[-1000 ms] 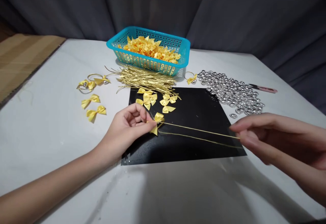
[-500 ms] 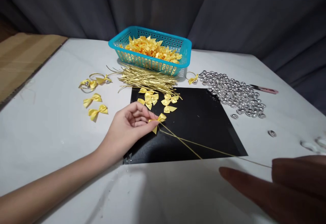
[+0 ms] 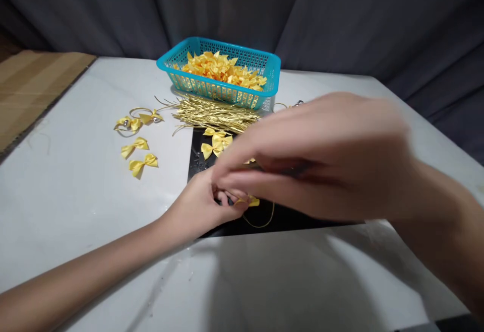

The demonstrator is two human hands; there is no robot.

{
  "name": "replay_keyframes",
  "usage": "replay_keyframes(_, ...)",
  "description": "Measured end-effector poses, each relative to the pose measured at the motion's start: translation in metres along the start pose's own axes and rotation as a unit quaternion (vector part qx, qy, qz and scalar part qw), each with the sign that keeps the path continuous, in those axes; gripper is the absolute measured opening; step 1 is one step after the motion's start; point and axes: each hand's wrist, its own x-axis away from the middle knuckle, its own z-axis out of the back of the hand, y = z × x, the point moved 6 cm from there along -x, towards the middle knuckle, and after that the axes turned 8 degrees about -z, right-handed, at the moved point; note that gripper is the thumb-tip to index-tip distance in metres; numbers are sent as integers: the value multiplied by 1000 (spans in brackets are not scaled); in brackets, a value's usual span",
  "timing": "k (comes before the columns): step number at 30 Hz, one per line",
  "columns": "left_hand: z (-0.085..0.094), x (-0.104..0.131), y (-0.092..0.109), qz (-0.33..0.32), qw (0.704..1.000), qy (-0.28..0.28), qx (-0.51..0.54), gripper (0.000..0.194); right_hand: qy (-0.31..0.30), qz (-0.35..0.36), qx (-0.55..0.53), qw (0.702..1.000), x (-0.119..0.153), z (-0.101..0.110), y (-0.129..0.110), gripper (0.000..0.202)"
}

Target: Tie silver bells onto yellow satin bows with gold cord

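My left hand (image 3: pixel 206 198) is closed over the black mat, pinching a yellow ribbon bow (image 3: pixel 254 201) that shows only in part. From the bow a thin gold cord (image 3: pixel 269 218) hangs in a loose loop. My right hand (image 3: pixel 321 155), smeared by motion, passes over the left one with thumb and forefinger pressed together. Whatever sits at its fingertips is hidden. Several loose bows (image 3: pixel 216 143) lie on the black mat (image 3: pixel 234 228) just beyond my left hand.
A blue basket (image 3: pixel 223 84) of yellow bows stands at the back. Before it lies a bundle of gold cords (image 3: pixel 212 113). Two bows (image 3: pixel 142 164) and looped cords with bows and silver beads (image 3: pixel 126 124) lie on the left. My right hand covers most of the right side.
My right hand has swung from the lower right up and left, over my left hand. The cord, stretched out straight before, now curves in a loop. My left hand keeps the bow.
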Motion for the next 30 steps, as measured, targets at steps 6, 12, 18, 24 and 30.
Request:
replay_keyframes(6,-8,-2,-5,12,993,-100,-56,33,88,-49,-118,988,-31,-16,72,16)
replay_keyframes(12,-5,1,-5,13,995,-90,-46,47,87,-207,-164,961,-18,-37,136,22)
replay_keyframes(18,-1,1,-1,19,998,-61,-17,25,98,-270,-129,949,23,-32,151,25)
replay_keyframes(24,8,-2,-3,32,999,16,25,12,138,-301,-58,942,80,6,131,18)
replay_keyframes(30,16,-3,-5,23,996,54,62,16,126,-226,49,965,112,15,70,4)
